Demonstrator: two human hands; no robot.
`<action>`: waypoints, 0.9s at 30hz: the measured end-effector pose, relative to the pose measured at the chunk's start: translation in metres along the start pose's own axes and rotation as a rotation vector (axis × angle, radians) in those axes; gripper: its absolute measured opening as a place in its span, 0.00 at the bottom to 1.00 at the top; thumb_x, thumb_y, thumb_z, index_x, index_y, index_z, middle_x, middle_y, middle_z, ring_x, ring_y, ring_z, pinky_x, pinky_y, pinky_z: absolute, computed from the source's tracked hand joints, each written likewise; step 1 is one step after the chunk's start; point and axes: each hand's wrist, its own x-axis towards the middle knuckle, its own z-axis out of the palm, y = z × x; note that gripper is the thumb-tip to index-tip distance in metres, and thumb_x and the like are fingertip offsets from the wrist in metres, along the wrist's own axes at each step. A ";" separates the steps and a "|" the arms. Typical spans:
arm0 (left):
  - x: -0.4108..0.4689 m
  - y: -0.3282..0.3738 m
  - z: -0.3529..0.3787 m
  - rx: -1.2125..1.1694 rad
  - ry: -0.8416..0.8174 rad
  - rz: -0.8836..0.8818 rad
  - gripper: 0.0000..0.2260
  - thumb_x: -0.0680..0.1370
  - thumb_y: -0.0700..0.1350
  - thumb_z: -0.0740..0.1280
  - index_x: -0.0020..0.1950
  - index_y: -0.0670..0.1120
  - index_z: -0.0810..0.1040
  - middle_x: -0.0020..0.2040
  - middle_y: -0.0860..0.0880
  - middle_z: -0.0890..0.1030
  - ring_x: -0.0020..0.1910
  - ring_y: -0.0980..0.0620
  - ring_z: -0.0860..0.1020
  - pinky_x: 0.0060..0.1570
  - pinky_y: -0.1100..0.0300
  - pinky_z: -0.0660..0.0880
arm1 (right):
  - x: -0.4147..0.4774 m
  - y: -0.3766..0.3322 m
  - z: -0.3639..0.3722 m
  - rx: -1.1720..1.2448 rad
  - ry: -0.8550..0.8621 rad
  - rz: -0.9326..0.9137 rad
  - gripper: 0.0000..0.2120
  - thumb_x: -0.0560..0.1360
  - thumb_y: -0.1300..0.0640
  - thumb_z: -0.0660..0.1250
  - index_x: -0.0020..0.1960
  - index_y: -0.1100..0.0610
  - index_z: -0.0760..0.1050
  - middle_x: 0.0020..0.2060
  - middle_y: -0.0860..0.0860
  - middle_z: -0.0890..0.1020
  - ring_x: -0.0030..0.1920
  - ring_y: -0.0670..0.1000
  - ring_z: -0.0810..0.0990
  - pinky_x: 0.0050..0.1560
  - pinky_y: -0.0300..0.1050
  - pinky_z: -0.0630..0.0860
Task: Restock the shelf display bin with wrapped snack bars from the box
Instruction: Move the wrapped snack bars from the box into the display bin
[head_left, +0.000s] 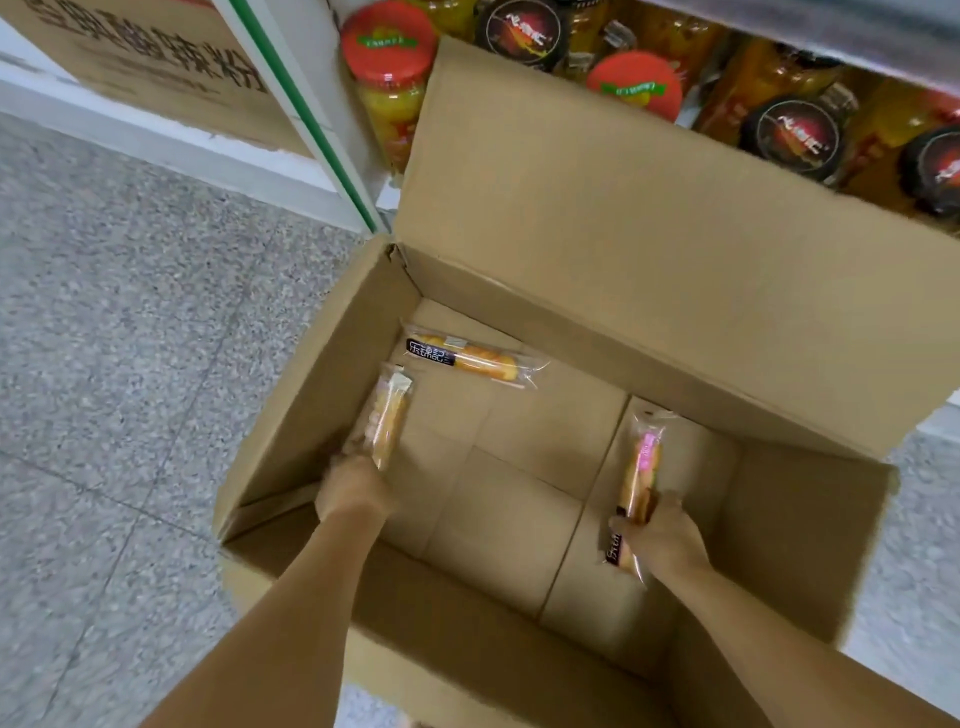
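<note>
Head view: pick step in hand. Box (311, 415) sits open on floor (130, 312), nr empty. L hand (356, 486) is clamped on left bar (387, 415) by the left wall; R hand (662, 535) is clamped on right bar (641, 467) at the right side. Third bar (467, 356) lies loose at far-left corner. Display bin not in view. Next: lift both bars clear of walls w/o crushing wrappers, then return for third bar.

I see red-lidded jars (387, 78) beside dark-lidded jars (789, 135), a green-edged shelf upright (322, 119), a printed carton (156, 62) and speckled grey floor (130, 312).
</note>
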 end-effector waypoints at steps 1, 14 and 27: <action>0.002 -0.002 0.006 -0.021 -0.005 -0.011 0.23 0.75 0.43 0.65 0.68 0.41 0.63 0.65 0.39 0.70 0.64 0.40 0.70 0.60 0.49 0.70 | 0.001 0.001 0.003 0.012 -0.005 -0.005 0.24 0.72 0.54 0.71 0.62 0.60 0.64 0.57 0.58 0.78 0.53 0.59 0.80 0.45 0.48 0.76; -0.139 0.002 -0.075 -1.556 -0.728 -0.104 0.09 0.72 0.48 0.69 0.47 0.45 0.76 0.35 0.49 0.75 0.31 0.53 0.74 0.39 0.58 0.74 | -0.124 -0.034 -0.067 0.345 -0.323 -0.205 0.12 0.77 0.49 0.64 0.54 0.56 0.74 0.42 0.56 0.80 0.38 0.52 0.81 0.36 0.42 0.77; -0.339 0.010 -0.242 -1.528 -0.800 0.157 0.22 0.67 0.35 0.72 0.60 0.40 0.75 0.36 0.42 0.76 0.34 0.47 0.77 0.33 0.56 0.76 | -0.343 -0.091 -0.233 0.516 -0.374 -0.560 0.10 0.76 0.58 0.66 0.57 0.51 0.78 0.38 0.50 0.78 0.33 0.51 0.76 0.32 0.39 0.76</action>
